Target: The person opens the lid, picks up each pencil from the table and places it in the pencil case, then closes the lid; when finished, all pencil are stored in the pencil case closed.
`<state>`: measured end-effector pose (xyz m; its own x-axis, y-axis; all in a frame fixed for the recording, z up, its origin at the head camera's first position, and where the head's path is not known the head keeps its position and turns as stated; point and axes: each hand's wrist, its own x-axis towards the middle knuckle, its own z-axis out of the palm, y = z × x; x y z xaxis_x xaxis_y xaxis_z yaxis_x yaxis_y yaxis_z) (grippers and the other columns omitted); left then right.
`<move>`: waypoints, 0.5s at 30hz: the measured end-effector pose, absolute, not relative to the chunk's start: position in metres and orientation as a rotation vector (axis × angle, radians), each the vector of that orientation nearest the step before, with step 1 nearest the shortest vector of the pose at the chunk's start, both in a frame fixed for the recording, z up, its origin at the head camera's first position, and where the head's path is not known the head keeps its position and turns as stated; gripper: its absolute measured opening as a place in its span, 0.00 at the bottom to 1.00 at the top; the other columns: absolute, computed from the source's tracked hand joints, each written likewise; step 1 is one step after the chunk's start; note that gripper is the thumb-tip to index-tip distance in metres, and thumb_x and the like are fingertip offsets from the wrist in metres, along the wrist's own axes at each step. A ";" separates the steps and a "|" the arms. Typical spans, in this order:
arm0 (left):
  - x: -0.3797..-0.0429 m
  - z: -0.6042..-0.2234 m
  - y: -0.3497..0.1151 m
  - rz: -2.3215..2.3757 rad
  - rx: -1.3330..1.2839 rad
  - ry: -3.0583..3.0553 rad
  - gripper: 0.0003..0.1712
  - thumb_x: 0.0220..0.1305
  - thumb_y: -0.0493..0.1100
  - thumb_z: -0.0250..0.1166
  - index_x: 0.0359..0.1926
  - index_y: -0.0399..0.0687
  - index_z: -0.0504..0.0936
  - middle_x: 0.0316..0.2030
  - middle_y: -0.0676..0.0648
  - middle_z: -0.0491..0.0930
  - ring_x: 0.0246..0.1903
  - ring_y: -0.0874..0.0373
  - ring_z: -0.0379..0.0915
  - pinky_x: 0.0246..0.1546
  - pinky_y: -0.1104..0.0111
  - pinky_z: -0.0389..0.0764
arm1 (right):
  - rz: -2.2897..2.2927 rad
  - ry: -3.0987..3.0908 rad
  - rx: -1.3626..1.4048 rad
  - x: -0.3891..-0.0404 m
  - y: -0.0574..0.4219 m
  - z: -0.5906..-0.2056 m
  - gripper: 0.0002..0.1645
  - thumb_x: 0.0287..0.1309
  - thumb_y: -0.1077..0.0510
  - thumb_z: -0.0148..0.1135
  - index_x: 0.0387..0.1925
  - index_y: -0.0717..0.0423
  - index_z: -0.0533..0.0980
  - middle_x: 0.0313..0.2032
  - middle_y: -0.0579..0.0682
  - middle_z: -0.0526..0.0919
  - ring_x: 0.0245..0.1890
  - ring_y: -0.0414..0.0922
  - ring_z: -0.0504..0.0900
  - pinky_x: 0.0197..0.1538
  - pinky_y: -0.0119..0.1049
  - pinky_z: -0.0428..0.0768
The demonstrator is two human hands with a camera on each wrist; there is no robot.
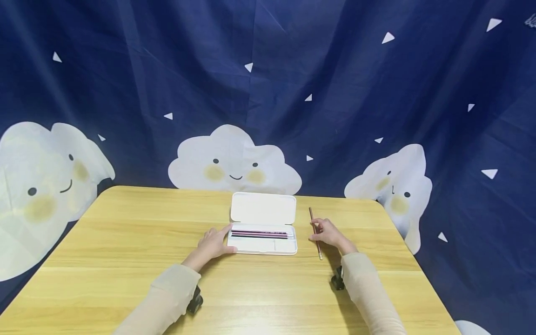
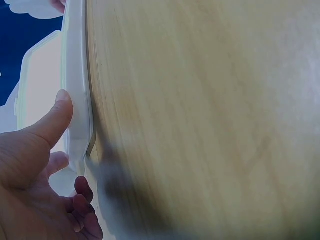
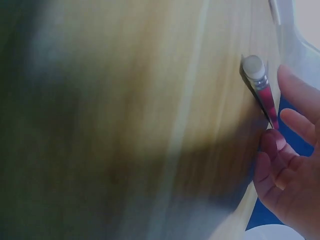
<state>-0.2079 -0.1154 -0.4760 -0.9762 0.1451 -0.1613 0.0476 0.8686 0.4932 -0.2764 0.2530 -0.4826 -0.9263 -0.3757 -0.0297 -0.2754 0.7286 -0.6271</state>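
Note:
A white pencil case (image 1: 264, 246) lies on the table with its lid (image 1: 264, 208) raised at the back. Several dark and purple pencils (image 1: 259, 234) lie side by side in it. My left hand (image 1: 212, 243) holds the case's left end between thumb and index finger; in the left wrist view the thumb (image 2: 59, 117) rests on its edge. To the right of the case, a reddish pencil (image 1: 311, 215) with a white eraser (image 3: 253, 67) lies on the table. My right hand (image 1: 328, 232) reaches over its middle, thumb and fingers spread apart around it.
The wooden table (image 1: 259, 293) spreads out in front of and on both sides of the case. Behind its far edge hangs a dark blue curtain (image 1: 276, 111) printed with white clouds and triangles. A small black device (image 1: 337, 279) sits at the right wrist.

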 end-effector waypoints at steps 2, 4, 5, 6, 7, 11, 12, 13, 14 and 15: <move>-0.208 -0.476 -0.116 0.741 0.149 2.848 0.48 0.46 0.56 0.70 0.66 0.50 0.61 0.48 0.31 0.67 0.45 0.42 0.62 0.38 0.52 0.68 | -0.944 2.786 -0.478 -0.276 0.252 -0.483 0.37 0.41 0.64 0.70 0.53 0.74 0.66 0.30 0.58 0.71 0.34 0.49 0.68 0.40 0.41 0.69; -0.208 -0.476 -0.116 0.740 0.148 2.848 0.48 0.46 0.56 0.70 0.67 0.50 0.61 0.48 0.30 0.67 0.46 0.41 0.62 0.38 0.52 0.69 | -0.928 2.789 -0.441 -0.275 0.250 -0.483 0.40 0.40 0.64 0.71 0.56 0.73 0.64 0.32 0.59 0.70 0.36 0.51 0.67 0.42 0.43 0.69; -0.208 -0.476 -0.116 0.739 0.149 2.848 0.48 0.46 0.56 0.70 0.67 0.50 0.61 0.48 0.30 0.67 0.46 0.41 0.62 0.38 0.52 0.69 | -0.926 2.789 -0.429 -0.275 0.250 -0.483 0.41 0.40 0.64 0.71 0.56 0.72 0.64 0.33 0.59 0.69 0.36 0.51 0.67 0.42 0.43 0.69; -0.208 -0.477 -0.116 0.739 0.148 2.847 0.48 0.46 0.56 0.70 0.67 0.50 0.60 0.48 0.30 0.67 0.46 0.41 0.62 0.39 0.52 0.68 | -0.927 2.788 -0.420 -0.275 0.250 -0.483 0.41 0.40 0.65 0.71 0.57 0.72 0.63 0.33 0.59 0.69 0.36 0.50 0.67 0.41 0.42 0.69; -0.208 -0.477 -0.116 0.741 0.148 2.847 0.47 0.46 0.56 0.70 0.67 0.50 0.60 0.48 0.30 0.67 0.46 0.41 0.62 0.39 0.52 0.68 | -0.935 2.784 -0.415 -0.276 0.249 -0.483 0.41 0.40 0.65 0.70 0.57 0.72 0.63 0.32 0.59 0.69 0.35 0.50 0.68 0.40 0.41 0.69; -0.208 -0.477 -0.116 0.746 0.151 2.852 0.47 0.46 0.56 0.70 0.66 0.50 0.61 0.47 0.30 0.67 0.44 0.42 0.62 0.37 0.53 0.68 | -0.971 2.763 -0.432 -0.276 0.249 -0.483 0.40 0.41 0.69 0.68 0.57 0.74 0.62 0.27 0.57 0.72 0.28 0.45 0.69 0.34 0.37 0.70; -0.208 -0.477 -0.116 0.746 0.151 2.853 0.47 0.46 0.56 0.70 0.66 0.50 0.61 0.47 0.30 0.67 0.44 0.42 0.63 0.37 0.53 0.68 | -0.979 2.754 -0.434 -0.276 0.249 -0.483 0.40 0.42 0.70 0.68 0.57 0.74 0.61 0.26 0.56 0.72 0.27 0.45 0.69 0.33 0.36 0.70; -0.208 -0.477 -0.116 0.746 0.152 2.854 0.47 0.46 0.56 0.70 0.66 0.50 0.61 0.47 0.30 0.67 0.44 0.42 0.63 0.38 0.53 0.68 | -0.980 2.751 -0.432 -0.276 0.249 -0.482 0.39 0.42 0.70 0.67 0.57 0.74 0.61 0.26 0.56 0.73 0.25 0.44 0.69 0.32 0.36 0.70; -0.208 -0.477 -0.116 0.747 0.152 2.854 0.47 0.46 0.56 0.70 0.66 0.50 0.61 0.47 0.30 0.67 0.44 0.42 0.63 0.38 0.53 0.68 | -0.974 2.753 -0.426 -0.275 0.248 -0.481 0.39 0.42 0.71 0.67 0.57 0.74 0.61 0.26 0.56 0.73 0.25 0.44 0.69 0.32 0.36 0.70; -0.208 -0.478 -0.116 0.747 0.153 2.854 0.47 0.46 0.56 0.70 0.66 0.50 0.61 0.48 0.30 0.67 0.44 0.42 0.63 0.38 0.52 0.69 | -0.968 2.752 -0.417 -0.275 0.247 -0.480 0.39 0.43 0.71 0.66 0.57 0.74 0.61 0.26 0.56 0.73 0.25 0.44 0.69 0.32 0.37 0.70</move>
<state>-0.2079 -0.1157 -0.4776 -0.9772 0.1460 -0.1539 0.0519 0.8679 0.4941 -0.2745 0.2473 -0.4799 -0.9415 -0.3252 -0.0883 -0.1984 0.7467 -0.6349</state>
